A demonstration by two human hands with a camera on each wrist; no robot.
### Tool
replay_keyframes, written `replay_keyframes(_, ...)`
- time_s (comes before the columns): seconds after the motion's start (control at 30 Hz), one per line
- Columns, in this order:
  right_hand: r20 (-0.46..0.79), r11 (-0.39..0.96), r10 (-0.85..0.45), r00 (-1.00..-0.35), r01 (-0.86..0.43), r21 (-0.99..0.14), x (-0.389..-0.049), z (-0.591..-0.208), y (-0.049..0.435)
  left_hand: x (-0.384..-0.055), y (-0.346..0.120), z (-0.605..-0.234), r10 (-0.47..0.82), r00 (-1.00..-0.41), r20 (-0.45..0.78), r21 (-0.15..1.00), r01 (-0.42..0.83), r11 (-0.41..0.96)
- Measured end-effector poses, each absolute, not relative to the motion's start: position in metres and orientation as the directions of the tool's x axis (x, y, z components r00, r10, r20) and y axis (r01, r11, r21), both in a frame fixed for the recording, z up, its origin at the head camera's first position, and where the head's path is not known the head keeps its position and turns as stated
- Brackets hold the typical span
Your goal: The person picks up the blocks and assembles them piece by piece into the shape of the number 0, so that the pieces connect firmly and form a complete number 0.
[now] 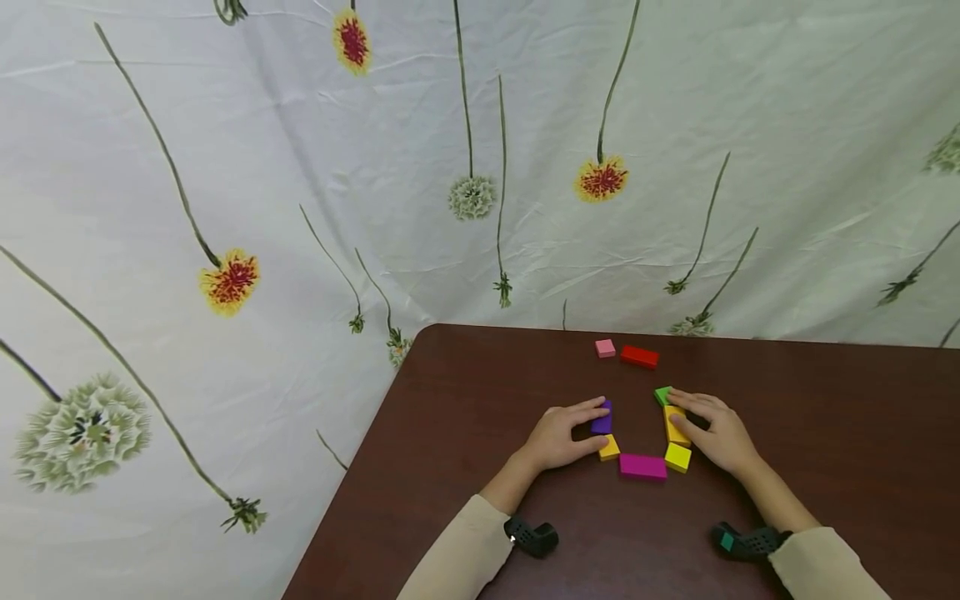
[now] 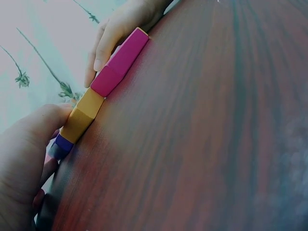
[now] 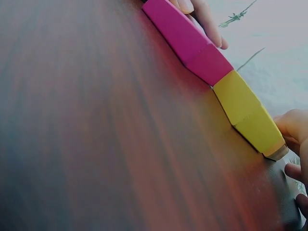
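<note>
Several coloured blocks form a U on the table in the head view. My left hand [image 1: 560, 435] lies along its left side, fingers at the purple block [image 1: 604, 423] and thumb touching the small orange block [image 1: 610, 450]. A magenta block [image 1: 642, 467] makes the near side, with the orange block at one end and a yellow block [image 1: 678, 457] at the other. On the right side, my right hand [image 1: 717, 433] has its fingertips on the green block [image 1: 661, 396] and its thumb against the longer orange block [image 1: 671, 425]. Both hands' fingers are extended.
Farther back on the dark wooden table [image 1: 480, 383] lie a small pink block [image 1: 605, 348] and a red block [image 1: 639, 357]. A pale flower-printed cloth [image 1: 420, 167] hangs behind the table's far edge and along its left.
</note>
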State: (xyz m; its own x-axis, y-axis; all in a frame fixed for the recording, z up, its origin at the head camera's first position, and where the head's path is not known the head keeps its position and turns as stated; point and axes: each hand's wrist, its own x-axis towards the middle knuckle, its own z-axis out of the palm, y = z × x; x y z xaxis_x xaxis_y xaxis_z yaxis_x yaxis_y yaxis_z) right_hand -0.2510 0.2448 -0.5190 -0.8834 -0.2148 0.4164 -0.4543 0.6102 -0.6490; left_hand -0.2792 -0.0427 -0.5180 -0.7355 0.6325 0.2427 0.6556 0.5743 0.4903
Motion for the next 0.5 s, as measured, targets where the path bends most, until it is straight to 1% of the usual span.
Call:
replay_keyframes(0.23,0.409,0.617,-0.216,-0.887,-0.449,-0.647,-0.2516,-0.5198,0.2468,-0.2788,-0.0414,-0.5182,0.620,-0.743,0.253,0.515,0.646,0.564)
replay_keyframes(0.33,0.404,0.618,-0.216,-0.889,-0.445,-0.648,-0.2524,-0.5205,0.2468,-0.2787,-0.0419,-0.5169,0.602,-0.756,0.255,0.575,0.619,0.535)
replay_keyframes(0.5,0.416,0.615,-0.216,-0.883,-0.454,-0.645,-0.2532,-0.5217,0.2464,-0.2857,-0.0386,-0.5117,0.531,-0.808,0.254,0.686,0.538,0.490)
